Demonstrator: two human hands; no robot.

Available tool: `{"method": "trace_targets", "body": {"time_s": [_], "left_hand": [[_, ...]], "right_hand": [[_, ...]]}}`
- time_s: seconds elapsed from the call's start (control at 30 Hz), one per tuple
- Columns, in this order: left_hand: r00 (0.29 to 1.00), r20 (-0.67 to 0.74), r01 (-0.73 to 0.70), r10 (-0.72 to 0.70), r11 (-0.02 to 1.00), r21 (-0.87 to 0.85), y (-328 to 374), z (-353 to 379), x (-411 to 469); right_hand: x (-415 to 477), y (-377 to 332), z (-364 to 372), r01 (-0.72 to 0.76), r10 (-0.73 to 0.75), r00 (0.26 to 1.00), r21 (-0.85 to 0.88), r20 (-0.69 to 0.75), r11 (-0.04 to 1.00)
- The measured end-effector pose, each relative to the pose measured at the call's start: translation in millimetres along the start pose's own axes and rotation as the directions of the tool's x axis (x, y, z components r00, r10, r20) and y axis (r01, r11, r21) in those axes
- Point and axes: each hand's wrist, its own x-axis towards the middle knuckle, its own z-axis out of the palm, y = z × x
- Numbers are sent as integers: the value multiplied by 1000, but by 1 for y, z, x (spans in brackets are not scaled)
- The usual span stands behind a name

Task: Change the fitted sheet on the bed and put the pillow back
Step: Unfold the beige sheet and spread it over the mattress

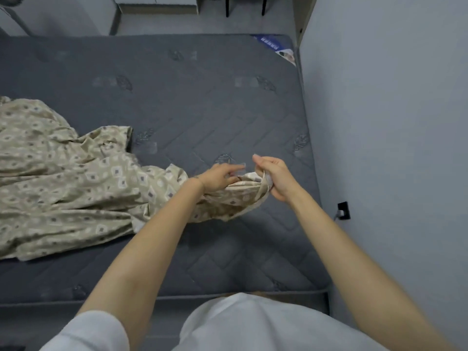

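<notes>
While right grip [274,179] pinches fitted sheet [76,178] hem, left grip [220,177] rests flat-fingered on fabric: find corner seam first.

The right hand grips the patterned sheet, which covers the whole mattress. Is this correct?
No. The right hand grips the patterned sheet, but it lies bunched, leaving most of the mattress bare, as the head view shows.

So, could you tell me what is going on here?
A person stands at a bare grey mattress, working on one end of a patterned sheet. The right hand pinches its edge; the left hand is on the fabric beside it, grip unclear. The rest lies bunched on the mattress's left.
</notes>
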Motion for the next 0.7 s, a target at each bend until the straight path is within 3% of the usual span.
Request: {"method": "trace_targets", "body": {"time_s": [0.03, 0.1, 0.2, 0.3, 0.4, 0.47, 0.57, 0.7], "left_hand": [[998, 68, 0, 1, 1000, -13, 1, 1, 3], [1000, 28, -3, 3, 1000, -5, 5, 0, 7], [932, -362, 24, -28, 1000, -15, 9, -12, 11], [827, -561, -82, 36, 995, -57, 31, -22, 23], [820, -566, -229, 90, 957, -180, 66, -20, 39], [828, -551, -252, 107, 948, -194, 75, -21, 48], [828, -543, -276, 140, 945, -177, 69, -23, 62], [869, -445, -236, 216, 972, 12, 45, -11, 77]], "right_hand": [[1, -1, -5, 1, -1, 1000, 5, -27, 1000], [3, -1, -15, 5, -4, 994, 14, -106, 1000], [8, 10, -30, -1, -4, 959, -19, -284, 1000], [13, 21, -43, -45, -62, 947, -323, -314, 945], [15, 23, -45, -114, 4, 975, -483, -224, 868], [17, 19, -51, -58, -41, 984, -534, -171, 843], [17, 10, -69, -15, -102, 972, -493, -210, 870], [10, 12, -84, -37, -62, 968, -383, -242, 923]]}}
